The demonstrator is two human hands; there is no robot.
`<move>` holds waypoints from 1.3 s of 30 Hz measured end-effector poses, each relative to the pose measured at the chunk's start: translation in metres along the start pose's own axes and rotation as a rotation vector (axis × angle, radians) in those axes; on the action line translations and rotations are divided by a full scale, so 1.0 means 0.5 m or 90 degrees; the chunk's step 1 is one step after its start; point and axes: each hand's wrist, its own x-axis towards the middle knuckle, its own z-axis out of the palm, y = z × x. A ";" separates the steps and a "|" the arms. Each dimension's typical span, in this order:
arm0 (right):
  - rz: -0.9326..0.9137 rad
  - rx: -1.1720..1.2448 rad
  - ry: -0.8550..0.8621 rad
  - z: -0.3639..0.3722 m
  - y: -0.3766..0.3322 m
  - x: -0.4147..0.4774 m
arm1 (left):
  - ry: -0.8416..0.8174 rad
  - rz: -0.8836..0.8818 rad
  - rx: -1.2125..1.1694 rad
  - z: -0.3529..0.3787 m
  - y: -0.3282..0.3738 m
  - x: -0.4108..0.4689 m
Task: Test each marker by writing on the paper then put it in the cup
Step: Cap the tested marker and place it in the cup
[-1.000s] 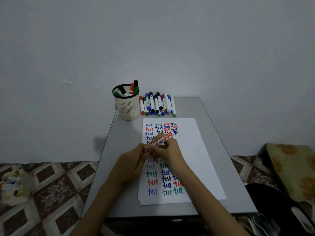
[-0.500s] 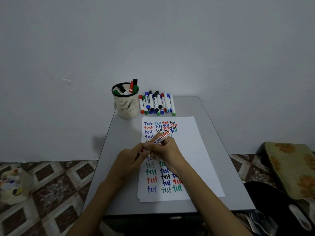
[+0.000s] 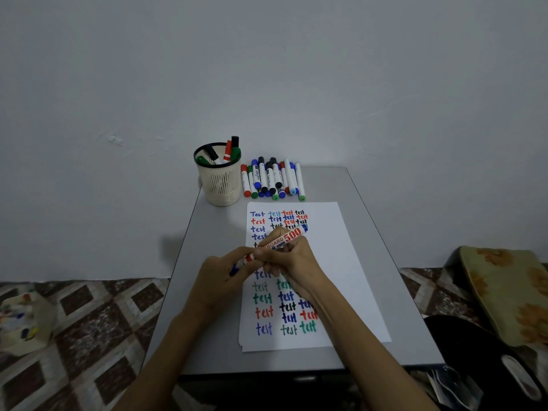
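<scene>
The head view looks down on a grey rectangular table (image 3: pixel 207 321) pushed against a plain pale wall (image 3: pixel 267 69). Over the middle of it both hands meet on one white whiteboard marker (image 3: pixel 284 239) with a red-printed label reading "BOARD 500". The marker lies slanted, its far end pointing up and to the right. The right hand (image 3: pixel 292 262) has its fingers curled round the barrel. The left hand (image 3: pixel 221 280) pinches the near end, where a red-and-white band and a blue tip show between its fingers. Whether the cap is seated or drawn off I cannot tell. The marker is held just above a white sheet of paper (image 3: pixel 350 262), the top of a thin stack, covered in columns of the word "test" in blue, red, green and black. At the table's far left corner stands a cream plastic mesh cup (image 3: pixel 219 182) with a dark rim, holding several markers upright or leaning. Just to its right, a row of loose markers (image 3: pixel 272 179) with coloured caps lies side by side. A brown-and-white tiled floor (image 3: pixel 89 321) shows on the left, and a patterned cushion (image 3: pixel 504 292) on the right.
</scene>
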 end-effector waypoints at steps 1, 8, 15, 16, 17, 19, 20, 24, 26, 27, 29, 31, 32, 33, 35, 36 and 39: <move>-0.004 -0.006 -0.008 -0.001 -0.001 0.000 | -0.003 0.002 0.002 0.000 0.000 0.001; -0.083 0.145 0.160 -0.042 -0.027 0.013 | 0.023 -0.013 0.152 0.002 -0.007 0.000; -0.099 0.025 0.326 -0.131 -0.065 0.075 | -0.039 0.023 0.259 0.019 -0.037 0.012; -0.093 -0.016 0.320 -0.130 -0.067 0.083 | -0.040 0.019 0.256 0.019 -0.039 0.012; -0.090 -0.042 0.310 -0.128 -0.065 0.092 | -0.042 0.015 0.252 0.019 -0.040 0.012; -0.093 -0.100 0.296 -0.123 -0.061 0.107 | -0.047 0.011 0.247 0.018 -0.038 0.013; -0.099 -0.130 0.293 -0.122 -0.056 0.114 | -0.048 0.013 0.245 0.018 -0.038 0.014; -0.108 -0.218 0.274 -0.127 -0.037 0.129 | -0.047 0.010 0.231 0.018 -0.041 0.016; -0.105 -0.252 0.261 -0.130 -0.032 0.131 | -0.044 0.008 0.228 0.019 -0.043 0.015; -0.108 -0.261 0.259 -0.131 -0.030 0.132 | -0.045 0.005 0.227 0.019 -0.043 0.015; -0.112 -0.268 0.257 -0.132 -0.028 0.133 | -0.048 -0.001 0.224 0.019 -0.042 0.016; -0.114 -0.272 0.252 -0.134 -0.027 0.134 | -0.050 -0.005 0.222 0.019 -0.041 0.017; -0.116 -0.277 0.249 -0.134 -0.026 0.134 | -0.049 -0.006 0.222 0.019 -0.041 0.017; -0.118 -0.281 0.246 -0.134 -0.025 0.135 | -0.049 -0.007 0.221 0.019 -0.040 0.017; -0.120 -0.286 0.241 -0.135 -0.023 0.137 | -0.053 -0.009 0.222 0.018 -0.038 0.017; -0.120 -0.291 0.240 -0.136 -0.023 0.138 | -0.054 -0.010 0.222 0.018 -0.037 0.016; -0.114 -0.320 0.234 -0.135 -0.020 0.140 | -0.057 -0.012 0.223 0.017 -0.037 0.017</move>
